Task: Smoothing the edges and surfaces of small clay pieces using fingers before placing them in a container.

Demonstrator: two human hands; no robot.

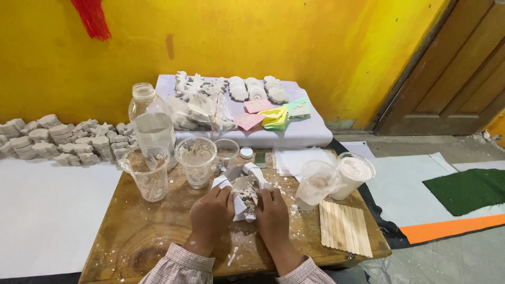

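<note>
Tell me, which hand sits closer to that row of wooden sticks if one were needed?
Probably the right hand. It grips the right side of the white mould, and the wooden sticks lie on the table's right edge, just beyond it. The left hand would have to cross over.

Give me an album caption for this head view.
Both hands, left hand and right hand, grip a white plaster mould over a wooden table.

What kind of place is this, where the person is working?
Probably a small home craft workshop for plaster casting, set up at floor level. Both hands hold a white plaster figure in its mould over a low wooden table; stacks of finished casts line the yellow wall.
</note>
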